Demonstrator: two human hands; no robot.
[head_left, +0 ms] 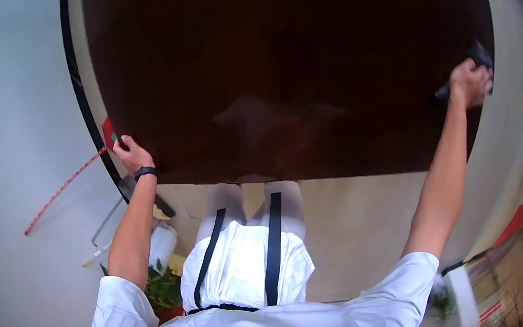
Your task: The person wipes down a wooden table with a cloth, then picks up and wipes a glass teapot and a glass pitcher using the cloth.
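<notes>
Dark cloth (481, 55) fills right hand (471, 80); plant (164, 288) fills pot (170, 315).

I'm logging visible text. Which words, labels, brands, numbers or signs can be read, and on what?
No text can be read.
Red item with green patch, by the left hand: too small to tell.
Dark item at the right hand: too blurred.
Wristband: nothing legible.
</notes>
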